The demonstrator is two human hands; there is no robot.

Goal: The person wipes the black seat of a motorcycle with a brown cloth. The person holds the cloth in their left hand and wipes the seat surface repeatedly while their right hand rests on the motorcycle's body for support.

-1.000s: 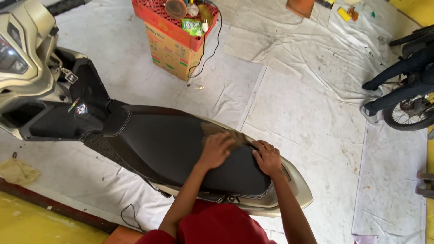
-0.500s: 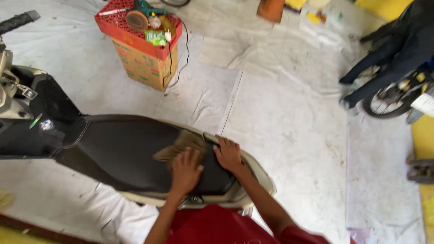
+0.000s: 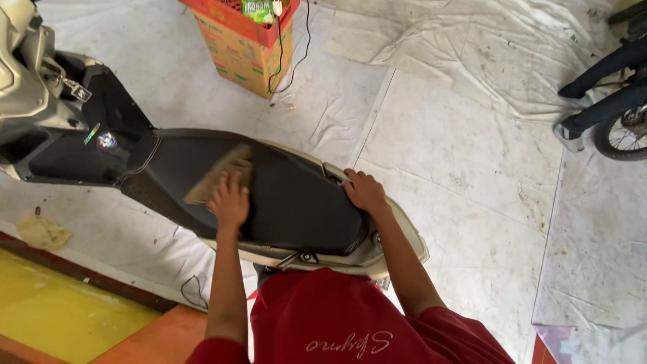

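A scooter stands below me with a long black seat and pale beige body panels. My left hand presses a tan cloth flat on the middle of the seat. The cloth sticks out ahead of my fingers toward the front of the scooter. My right hand rests on the far rear edge of the seat, next to the beige side trim, with fingers curled over the edge. Both arms come out of red sleeves at the bottom of the view.
A cardboard box topped by a red crate with a dangling black cable stands on the sheet-covered floor beyond the scooter. Another motorbike's wheel is at the right edge. A crumpled yellowish rag lies at the left near a yellow floor strip.
My left hand has slid the cloth along the seat from the rear toward the middle and front. My right hand stays at the seat's rear edge. The camera view has shifted closer.
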